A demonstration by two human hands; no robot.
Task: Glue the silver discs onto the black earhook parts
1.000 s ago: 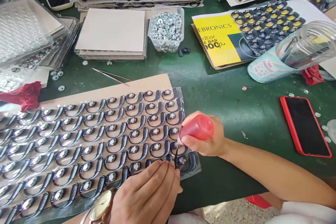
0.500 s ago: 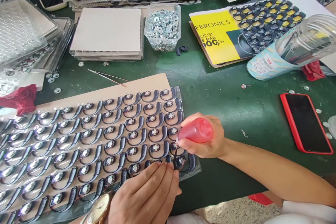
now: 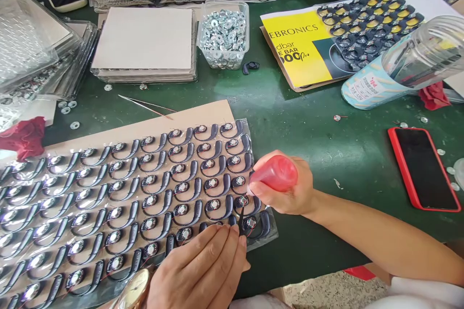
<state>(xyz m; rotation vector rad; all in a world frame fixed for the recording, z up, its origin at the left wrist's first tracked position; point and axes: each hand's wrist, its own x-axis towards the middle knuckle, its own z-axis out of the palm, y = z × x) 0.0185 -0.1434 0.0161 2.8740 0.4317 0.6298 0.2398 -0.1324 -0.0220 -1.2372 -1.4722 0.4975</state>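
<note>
My right hand (image 3: 290, 188) is closed around a soft pink-red squeeze bottle (image 3: 277, 174), its nozzle tilted down and left. That tip is close to a small round speaker (image 3: 242, 200) in a black hook-shaped earphone shell at the sheet's right side; whether it touches, I cannot tell. My left hand (image 3: 203, 265), fingers together, grips dark tweezers (image 3: 241, 222) whose point reaches the same speaker. Both hands work over a plastic-covered board (image 3: 203, 113) bearing rows of these shells, each with a silvery speaker and thin red wires. My left palm hides some shells in the lower rows.
A clear tub of metal washers (image 3: 223, 60) stands behind the board, beside a stack of trays (image 3: 145, 41). Metal tweezers (image 3: 145, 106) lie nearby. On the right are a red-cased phone (image 3: 424, 169), a lying jar (image 3: 377, 82) and a yellow card (image 3: 297, 48) with more shells.
The squeeze bottle in my right hand has shifted slightly right, its nozzle backing off from the speaker. My left hand and its tweezers stay nearly in place. The camera view has drifted slightly.
</note>
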